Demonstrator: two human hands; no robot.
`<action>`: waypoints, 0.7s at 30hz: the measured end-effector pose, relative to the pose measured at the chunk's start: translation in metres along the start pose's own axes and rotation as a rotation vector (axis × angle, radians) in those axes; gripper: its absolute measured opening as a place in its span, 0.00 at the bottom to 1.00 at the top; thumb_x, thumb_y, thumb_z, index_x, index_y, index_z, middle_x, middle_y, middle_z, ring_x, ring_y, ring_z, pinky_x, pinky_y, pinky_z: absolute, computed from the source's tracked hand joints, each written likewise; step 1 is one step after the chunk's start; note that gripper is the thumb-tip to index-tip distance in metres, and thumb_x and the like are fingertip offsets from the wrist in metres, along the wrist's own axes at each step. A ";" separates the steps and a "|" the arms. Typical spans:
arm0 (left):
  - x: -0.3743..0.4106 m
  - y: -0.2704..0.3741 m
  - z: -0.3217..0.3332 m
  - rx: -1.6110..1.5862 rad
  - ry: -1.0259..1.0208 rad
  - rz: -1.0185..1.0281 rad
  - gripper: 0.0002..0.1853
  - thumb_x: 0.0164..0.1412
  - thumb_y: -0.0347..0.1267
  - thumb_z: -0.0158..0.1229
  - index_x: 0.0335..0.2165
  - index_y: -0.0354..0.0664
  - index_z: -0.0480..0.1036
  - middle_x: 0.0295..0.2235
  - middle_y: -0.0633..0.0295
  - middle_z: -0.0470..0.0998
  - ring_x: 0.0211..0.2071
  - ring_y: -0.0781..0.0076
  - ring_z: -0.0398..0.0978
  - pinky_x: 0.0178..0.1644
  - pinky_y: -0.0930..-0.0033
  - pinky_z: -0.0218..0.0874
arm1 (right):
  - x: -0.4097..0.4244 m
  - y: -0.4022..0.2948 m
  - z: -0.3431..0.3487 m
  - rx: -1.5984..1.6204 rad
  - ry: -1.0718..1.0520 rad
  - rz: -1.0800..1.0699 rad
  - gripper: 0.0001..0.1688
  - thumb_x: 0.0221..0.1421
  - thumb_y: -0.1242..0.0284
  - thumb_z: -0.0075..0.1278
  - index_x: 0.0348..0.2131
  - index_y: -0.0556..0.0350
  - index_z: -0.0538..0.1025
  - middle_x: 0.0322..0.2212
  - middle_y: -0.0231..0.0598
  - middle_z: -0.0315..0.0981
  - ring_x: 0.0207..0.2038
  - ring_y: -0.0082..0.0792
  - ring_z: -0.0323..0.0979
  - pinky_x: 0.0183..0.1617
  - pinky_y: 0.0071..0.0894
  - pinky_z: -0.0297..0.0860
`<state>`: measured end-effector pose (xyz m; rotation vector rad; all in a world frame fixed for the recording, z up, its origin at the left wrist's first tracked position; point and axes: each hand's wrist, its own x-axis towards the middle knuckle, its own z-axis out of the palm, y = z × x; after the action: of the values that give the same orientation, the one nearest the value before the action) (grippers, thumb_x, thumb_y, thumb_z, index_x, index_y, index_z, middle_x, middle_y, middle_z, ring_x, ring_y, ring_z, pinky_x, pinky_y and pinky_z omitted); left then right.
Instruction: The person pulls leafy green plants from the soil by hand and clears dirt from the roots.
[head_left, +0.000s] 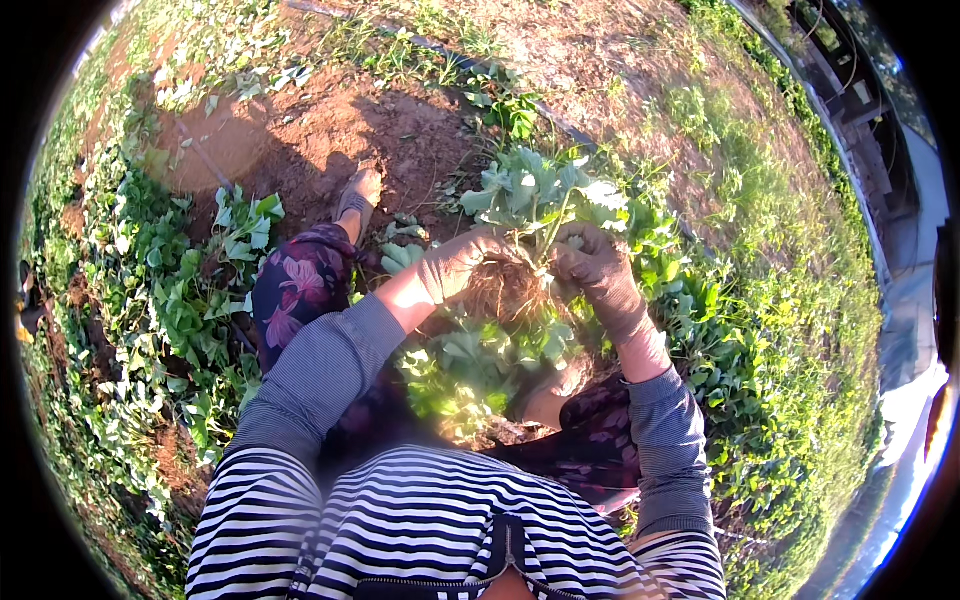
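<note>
An uprooted leafy plant (536, 191), likely a strawberry plant, is held up between both gloved hands, leaves upward. Its tangle of fine brown roots (510, 289) hangs below the crown. My left hand (469, 262), in a soil-stained glove, grips the left side of the plant at the crown and roots. On the other side, my right hand (596, 274), gloved too, has its fingers closed around stems near the crown. Beneath the roots, more green leaves (465, 356) lie between my legs, partly blurred.
Dense low plants (172, 292) cover the ground at the left. Bare reddish soil (315, 112) lies ahead, beside my shod foot (361, 196). A dark narrow line, perhaps an irrigation hose (566, 127), runs diagonally. Grass and weeds (780, 315) stand at the right.
</note>
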<state>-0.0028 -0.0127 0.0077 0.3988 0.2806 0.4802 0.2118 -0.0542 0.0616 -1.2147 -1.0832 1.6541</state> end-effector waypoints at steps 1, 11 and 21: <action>0.000 0.000 -0.001 -0.046 -0.011 -0.014 0.10 0.59 0.26 0.52 0.39 0.32 0.73 0.36 0.53 0.78 0.36 0.68 0.78 0.41 0.69 0.72 | 0.000 -0.001 0.001 -0.010 -0.003 -0.018 0.28 0.48 0.61 0.62 0.43 0.59 0.70 0.20 0.25 0.66 0.21 0.16 0.65 0.26 0.19 0.70; 0.014 0.004 0.005 0.659 0.326 0.412 0.13 0.51 0.21 0.60 0.39 0.35 0.76 0.34 0.61 0.80 0.34 0.75 0.77 0.39 0.74 0.68 | -0.010 -0.005 0.015 -0.054 0.054 0.044 0.23 0.53 0.67 0.55 0.45 0.61 0.70 0.22 0.30 0.69 0.20 0.23 0.70 0.27 0.21 0.70; 0.008 0.004 -0.018 0.307 0.405 0.505 0.14 0.51 0.21 0.59 0.40 0.32 0.74 0.34 0.57 0.79 0.34 0.72 0.77 0.40 0.74 0.68 | 0.007 0.048 -0.005 -0.902 -0.075 -0.758 0.22 0.54 0.61 0.53 0.41 0.62 0.74 0.30 0.39 0.74 0.35 0.32 0.73 0.42 0.31 0.71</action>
<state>-0.0038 -0.0001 -0.0079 0.6775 0.6576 1.0231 0.2096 -0.0622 0.0132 -1.0179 -2.1260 0.6111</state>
